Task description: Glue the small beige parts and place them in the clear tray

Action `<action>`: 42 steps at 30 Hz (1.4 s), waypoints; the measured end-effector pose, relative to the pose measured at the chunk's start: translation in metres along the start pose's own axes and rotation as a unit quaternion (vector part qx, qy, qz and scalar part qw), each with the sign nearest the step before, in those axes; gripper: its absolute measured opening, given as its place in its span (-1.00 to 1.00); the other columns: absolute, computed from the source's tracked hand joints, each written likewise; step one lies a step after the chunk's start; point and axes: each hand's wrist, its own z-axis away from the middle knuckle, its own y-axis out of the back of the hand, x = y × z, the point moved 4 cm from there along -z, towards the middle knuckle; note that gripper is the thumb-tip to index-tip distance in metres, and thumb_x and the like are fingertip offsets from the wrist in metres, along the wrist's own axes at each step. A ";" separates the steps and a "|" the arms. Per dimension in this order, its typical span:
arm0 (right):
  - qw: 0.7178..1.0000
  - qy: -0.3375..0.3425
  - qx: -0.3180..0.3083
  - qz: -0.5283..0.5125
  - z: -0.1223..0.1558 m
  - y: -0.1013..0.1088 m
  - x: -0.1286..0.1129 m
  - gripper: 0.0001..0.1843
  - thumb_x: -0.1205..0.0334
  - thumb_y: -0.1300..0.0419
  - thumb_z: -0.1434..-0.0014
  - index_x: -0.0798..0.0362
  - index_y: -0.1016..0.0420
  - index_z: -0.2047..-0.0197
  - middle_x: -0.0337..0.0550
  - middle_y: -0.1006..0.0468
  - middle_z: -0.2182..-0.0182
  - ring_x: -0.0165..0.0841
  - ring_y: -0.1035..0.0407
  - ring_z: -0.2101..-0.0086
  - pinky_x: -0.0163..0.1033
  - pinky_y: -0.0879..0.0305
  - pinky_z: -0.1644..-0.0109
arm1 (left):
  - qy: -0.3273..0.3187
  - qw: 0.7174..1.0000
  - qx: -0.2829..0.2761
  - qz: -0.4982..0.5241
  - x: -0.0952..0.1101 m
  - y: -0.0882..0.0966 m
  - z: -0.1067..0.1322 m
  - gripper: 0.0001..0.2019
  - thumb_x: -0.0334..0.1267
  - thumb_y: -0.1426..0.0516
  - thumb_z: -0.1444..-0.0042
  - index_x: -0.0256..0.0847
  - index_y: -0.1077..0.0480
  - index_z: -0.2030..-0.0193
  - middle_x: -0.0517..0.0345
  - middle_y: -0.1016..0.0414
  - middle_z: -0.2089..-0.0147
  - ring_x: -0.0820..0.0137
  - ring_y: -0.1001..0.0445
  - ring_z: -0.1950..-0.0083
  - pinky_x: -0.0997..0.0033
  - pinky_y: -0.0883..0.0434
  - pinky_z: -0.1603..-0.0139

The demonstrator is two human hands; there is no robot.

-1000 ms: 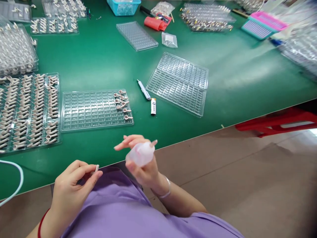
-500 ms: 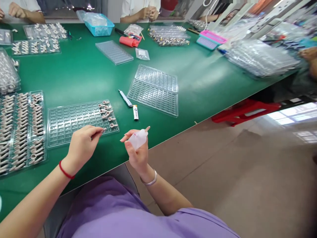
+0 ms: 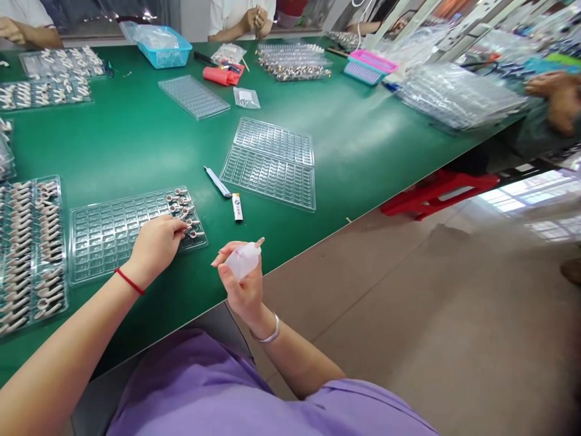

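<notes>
My left hand reaches over the right end of a clear compartment tray on the green table. Its fingers are pinched together at the tray's small beige parts, which fill only the right-hand column; whether it holds one I cannot make out. My right hand hovers at the table's near edge, closed around a small translucent squeeze bottle with its nozzle pointing up and right. A tray full of the same beige parts lies further left.
A white tube and a lighter lie right of the tray, then two empty clear trays. Further back: a blue basket, a red pouch, a pink tray, stacked trays. Other people's hands work at the far and right edges. A red stool stands below.
My left hand has gone from my lap out to the tray's right end, with a small part pinched earlier. The view has tilted up. My right hand keeps the bottle.
</notes>
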 end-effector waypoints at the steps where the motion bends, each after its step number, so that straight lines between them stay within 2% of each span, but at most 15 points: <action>1: 1.000 -0.002 -0.001 -0.002 0.001 0.001 0.000 -0.73 0.04 -0.18 -0.28 -0.05 -0.25 0.05 -0.26 -0.47 0.38 -0.40 -0.40 0.42 -0.22 -0.43 0.29 | 0.003 1.000 0.001 0.001 0.000 0.002 0.003 -0.72 -0.30 -0.04 -0.21 -0.19 -0.61 0.24 -0.01 -0.62 0.23 0.21 -0.54 0.23 0.26 -0.43 0.17; 4: 1.000 -0.016 0.004 -0.003 0.004 0.003 0.000 -0.74 0.07 -0.19 -0.27 -0.05 -0.27 0.05 -0.26 -0.47 0.40 -0.39 -0.40 0.42 -0.23 -0.43 0.32 | 0.026 1.000 0.016 0.004 -0.007 0.020 0.019 -0.72 -0.24 -0.04 -0.23 -0.16 -0.61 0.21 0.04 -0.62 0.21 0.28 -0.54 0.24 0.32 -0.43 0.16; 6: 1.000 -0.026 0.010 -0.004 0.006 0.005 0.000 -0.75 0.10 -0.21 -0.25 -0.05 -0.28 0.06 -0.25 -0.48 0.38 -0.40 -0.41 0.42 -0.24 -0.43 0.33 | 0.069 0.996 0.055 -0.006 -0.022 0.043 0.038 -0.74 -0.20 -0.07 -0.21 -0.14 -0.60 0.20 0.08 -0.62 0.21 0.30 -0.54 0.24 0.34 -0.42 0.16; 9: 1.000 -0.027 0.010 -0.006 0.008 0.004 -0.001 -0.75 0.16 -0.25 -0.21 -0.05 -0.29 0.08 -0.25 -0.49 0.36 -0.42 -0.39 0.44 -0.29 -0.39 0.39 | 0.189 0.972 0.115 -0.083 -0.061 0.086 0.074 -0.78 -0.15 -0.11 -0.16 -0.11 -0.58 0.22 0.13 -0.61 0.23 0.25 -0.54 0.22 0.29 -0.40 0.13; 12: 1.000 -0.024 -0.006 0.004 0.008 0.002 -0.002 -0.75 0.22 -0.25 -0.20 -0.04 -0.29 0.09 -0.29 -0.49 0.41 -0.45 -0.36 0.49 -0.33 -0.35 0.45 | 0.278 0.942 0.106 -0.154 -0.102 0.115 0.107 -0.78 -0.13 -0.11 -0.12 -0.12 -0.57 0.30 0.12 -0.56 0.36 0.21 -0.52 0.25 0.24 -0.34 0.21; 15: 1.000 -0.019 -0.008 0.021 0.009 0.000 -0.002 -0.74 0.24 -0.26 -0.19 -0.04 -0.29 0.09 -0.30 -0.49 0.41 -0.46 -0.36 0.50 -0.33 -0.36 0.44 | 0.287 0.936 0.083 -0.184 -0.131 0.121 0.124 -0.76 -0.05 -0.09 -0.07 -0.06 -0.55 0.37 0.11 -0.48 0.44 0.23 -0.50 0.30 0.26 -0.26 0.32; 19: 0.999 -0.018 -0.001 0.041 0.010 0.001 0.000 -0.73 0.22 -0.26 -0.19 -0.02 -0.30 0.08 -0.30 -0.50 0.40 -0.46 -0.37 0.49 -0.32 -0.36 0.42 | 0.269 0.943 0.088 -0.177 -0.147 0.117 0.127 -0.78 -0.02 -0.10 0.02 0.00 -0.48 0.52 0.07 -0.40 0.50 0.28 -0.46 0.34 0.26 -0.21 0.37; 23: 0.998 -0.031 -0.012 0.051 0.009 0.003 0.003 -0.73 0.18 -0.26 -0.20 -0.02 -0.29 0.09 -0.28 -0.49 0.39 -0.44 -0.36 0.48 -0.25 -0.37 0.36 | 0.267 0.946 0.102 -0.151 -0.136 0.119 0.131 -0.76 -0.02 -0.10 -0.01 -0.02 -0.44 0.55 0.18 -0.33 0.52 0.33 -0.47 0.29 0.35 -0.23 0.32; 26: 0.997 -0.055 -0.030 0.046 0.010 0.002 0.003 -0.71 0.19 -0.28 -0.19 -0.03 -0.27 0.09 -0.29 -0.46 0.38 -0.44 -0.34 0.47 -0.26 -0.37 0.35 | 0.274 0.947 0.113 -0.128 -0.113 0.119 0.141 -0.75 -0.01 -0.09 -0.11 -0.06 -0.46 0.44 0.28 -0.48 0.38 0.38 -0.50 0.26 0.41 -0.30 0.26; 28: 0.992 -0.090 -0.077 0.032 0.013 -0.004 0.001 -0.64 0.20 -0.29 -0.17 -0.05 -0.23 0.03 -0.30 -0.42 0.36 -0.45 -0.32 0.47 -0.30 -0.36 0.39 | 0.294 0.949 0.109 -0.040 -0.094 0.110 0.152 -0.74 0.02 -0.13 -0.11 -0.09 -0.43 0.43 0.30 -0.59 0.28 0.38 -0.55 0.27 0.41 -0.38 0.25; 29: 0.987 -0.110 -0.114 0.024 0.017 -0.009 -0.001 -0.59 0.21 -0.29 -0.17 -0.06 -0.20 -0.01 -0.29 -0.41 0.34 -0.46 -0.32 0.46 -0.32 -0.36 0.41 | 0.308 0.944 0.105 0.047 -0.084 0.103 0.158 -0.73 0.02 -0.17 -0.08 -0.11 -0.41 0.44 0.26 -0.62 0.26 0.34 -0.58 0.24 0.41 -0.43 0.23; 32: 0.961 -0.133 -0.243 0.002 0.033 -0.027 -0.013 -0.44 0.30 -0.27 -0.15 -0.10 -0.10 -0.14 -0.22 -0.40 0.22 -0.46 -0.33 0.40 -0.35 -0.35 0.40 | 0.336 0.885 0.069 0.316 -0.052 0.072 0.175 -0.69 -0.01 -0.33 0.06 -0.14 -0.36 0.42 0.13 -0.65 0.29 0.25 -0.62 0.15 0.36 -0.52 0.14; 34: 0.947 -0.113 -0.301 -0.013 0.044 -0.036 -0.022 -0.38 0.35 -0.26 -0.13 -0.12 -0.06 -0.16 -0.21 -0.40 0.19 -0.45 -0.34 0.37 -0.36 -0.36 0.36 | 0.352 0.845 0.032 0.402 -0.035 0.053 0.187 -0.66 -0.01 -0.35 0.08 -0.15 -0.41 0.30 0.06 -0.66 0.27 0.25 -0.63 0.19 0.36 -0.55 0.20; 37: 0.941 -0.069 -0.331 -0.012 0.054 -0.042 -0.031 -0.39 0.35 -0.27 -0.12 -0.13 -0.09 -0.15 -0.23 -0.42 0.21 -0.44 -0.38 0.34 -0.35 -0.37 0.32 | 0.376 0.810 -0.010 0.451 -0.022 0.035 0.203 -0.64 0.00 -0.33 0.01 -0.16 -0.46 0.15 -0.02 -0.66 0.19 0.27 -0.63 0.22 0.40 -0.56 0.29; 42: 0.940 -0.075 -0.332 0.019 0.061 -0.043 -0.027 -0.44 0.28 -0.29 -0.12 -0.09 -0.18 -0.14 -0.17 -0.47 0.16 -0.40 -0.42 0.32 -0.30 -0.39 0.30 | 0.385 0.788 -0.019 0.480 -0.021 0.026 0.217 -0.73 -0.05 -0.33 -0.02 -0.17 -0.50 0.25 0.02 -0.64 0.22 0.32 -0.62 0.24 0.43 -0.57 0.24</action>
